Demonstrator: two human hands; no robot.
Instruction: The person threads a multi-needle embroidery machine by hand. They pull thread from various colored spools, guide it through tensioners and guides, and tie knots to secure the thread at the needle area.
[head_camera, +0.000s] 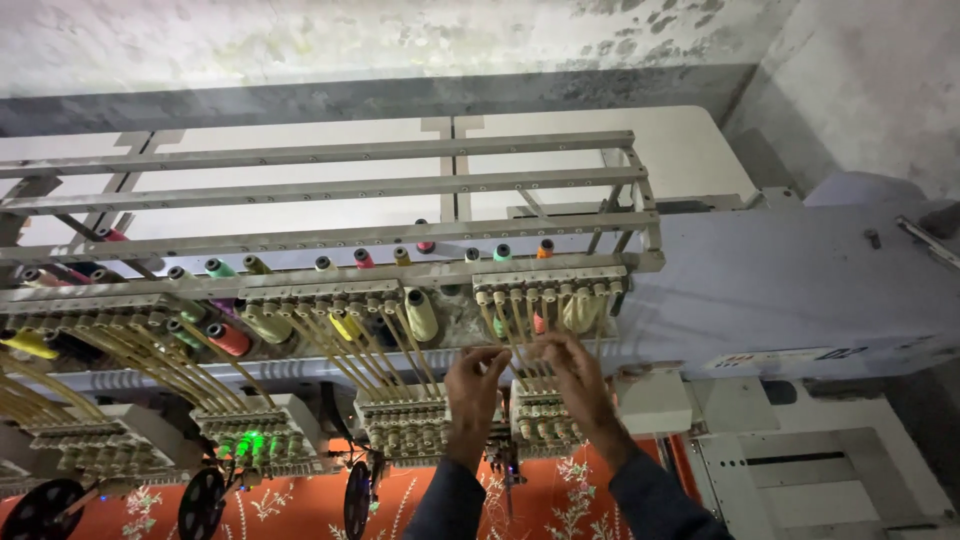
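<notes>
We see yellowish thread tubes (520, 335) btwn our left hand (472, 392) & right hand (578, 378). Just below both: orange-red fabric (560, 495) w/ white floral pattern. Left of left hand: pale yellow-green spool (421, 314), bright yellow spool (345, 326), further out red spool (229, 339), green lights (250, 443). Sleeves (655, 500) dark blue. Above: grey rack (330, 185).

Both hands are up at the rightmost head of this multi-head embroidery machine (800, 290). Left hand (473, 385) and right hand (580, 385) pinch at the yellowish thread guide tubes (515, 330), fingers bunched together. Colourful thread cones (422, 315) sit on the grey metal rack (330, 185) above, orange floral-stitched fabric (560, 490) below.
</notes>
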